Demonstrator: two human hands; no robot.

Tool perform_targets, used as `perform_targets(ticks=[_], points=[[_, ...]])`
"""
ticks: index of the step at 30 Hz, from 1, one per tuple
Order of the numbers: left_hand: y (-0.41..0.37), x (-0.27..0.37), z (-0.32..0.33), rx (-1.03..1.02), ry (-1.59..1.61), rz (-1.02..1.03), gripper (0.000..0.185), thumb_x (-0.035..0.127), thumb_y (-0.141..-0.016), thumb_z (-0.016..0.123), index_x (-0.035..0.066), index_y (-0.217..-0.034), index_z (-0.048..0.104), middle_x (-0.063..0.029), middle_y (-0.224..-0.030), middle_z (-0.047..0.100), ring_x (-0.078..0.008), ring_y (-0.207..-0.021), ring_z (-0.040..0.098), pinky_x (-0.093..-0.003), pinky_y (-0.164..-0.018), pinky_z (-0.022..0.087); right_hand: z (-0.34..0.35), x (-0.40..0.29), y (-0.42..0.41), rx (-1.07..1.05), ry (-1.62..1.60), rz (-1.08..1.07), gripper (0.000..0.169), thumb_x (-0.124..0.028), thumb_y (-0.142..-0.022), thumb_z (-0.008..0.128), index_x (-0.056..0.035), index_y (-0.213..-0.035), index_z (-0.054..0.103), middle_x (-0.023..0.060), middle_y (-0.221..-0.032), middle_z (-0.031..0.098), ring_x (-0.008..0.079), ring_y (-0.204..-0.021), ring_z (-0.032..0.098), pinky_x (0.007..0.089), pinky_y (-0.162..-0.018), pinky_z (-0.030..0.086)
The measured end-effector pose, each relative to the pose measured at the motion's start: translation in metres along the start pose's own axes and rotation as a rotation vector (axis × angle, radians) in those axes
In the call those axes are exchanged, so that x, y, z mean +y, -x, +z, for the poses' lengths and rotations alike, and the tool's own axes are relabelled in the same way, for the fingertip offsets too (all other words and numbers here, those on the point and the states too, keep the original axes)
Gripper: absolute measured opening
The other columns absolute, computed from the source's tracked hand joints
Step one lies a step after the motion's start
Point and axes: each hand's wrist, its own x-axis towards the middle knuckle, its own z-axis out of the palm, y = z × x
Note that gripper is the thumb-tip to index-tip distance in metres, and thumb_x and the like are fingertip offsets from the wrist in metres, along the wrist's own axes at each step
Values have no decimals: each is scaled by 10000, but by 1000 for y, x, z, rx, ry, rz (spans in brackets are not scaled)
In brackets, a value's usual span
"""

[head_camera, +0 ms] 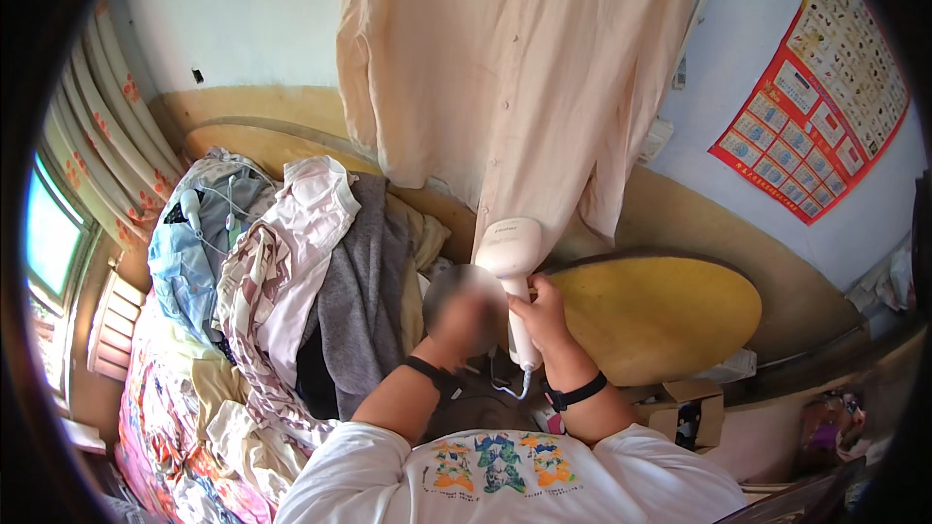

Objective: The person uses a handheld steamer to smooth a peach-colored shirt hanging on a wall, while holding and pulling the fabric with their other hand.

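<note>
A white handheld garment steamer [512, 251] is gripped by its handle in my right hand [542, 311]. Its broad head overlaps the lower front of a peach long-sleeved button-up shirt [429, 65], which hangs ahead of me; whether they touch is unclear. From the base of the handle a white cord [526, 382] curls down to the left. My left hand [466, 309] is beside the steamer, near the shirt's hem. A round blur covers that hand, hiding its fingers and anything in them. The shirt's collar lies beyond the top of the picture.
Clothes, including a grey garment [364, 291] and a pale pink one [309, 233], are heaped on the left, with a white corded device [191, 207] on top. A yellow oval panel [655, 313] stands at right, above an open cardboard box [703, 411]. A wall calendar [815, 102] hangs beyond.
</note>
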Motion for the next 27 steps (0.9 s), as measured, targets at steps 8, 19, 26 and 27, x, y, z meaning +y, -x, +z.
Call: perform_targets(ticks=[8, 19, 26, 27], points=[[-37, -67, -36, -125, -319, 334, 220, 60, -936, 529, -23, -1127, 604, -153, -1069, 656, -293, -909, 666, -421, -735, 562, -13, 20, 28, -84, 47, 202, 378, -179, -710, 833, 37, -921, 606, 92, -820, 650, 153, -729, 604, 311, -664, 494], [10, 12, 28, -10, 361, -111, 187, 141, -988, 511, 7, -1029, 635, -80, -938, 678, -200, -859, 649, -329, -725, 532, -20, 11, 2, -46, -156, 108, 347, -98, -733, 803, 30, -997, 616, 73, -899, 649, 139, -791, 613, 292, -707, 502], [9, 1, 22, 11, 168, 16, 207, 77, -964, 512, -8, -1125, 610, -116, -1059, 665, -238, -912, 659, -384, -777, 550, -26, 25, 22, -174, -79, 200, 343, -101, -733, 810, 33, -981, 613, 77, -878, 644, 145, -770, 613, 296, -691, 506], [8, -2, 20, 10, 89, 88, 236, 113, -923, 558, 6, -1127, 607, -115, -1050, 657, -228, -905, 648, -373, -775, 537, -26, 25, 24, -183, -98, 205, 340, -101, -733, 810, 33, -976, 613, 76, -870, 643, 144, -764, 612, 296, -686, 505]])
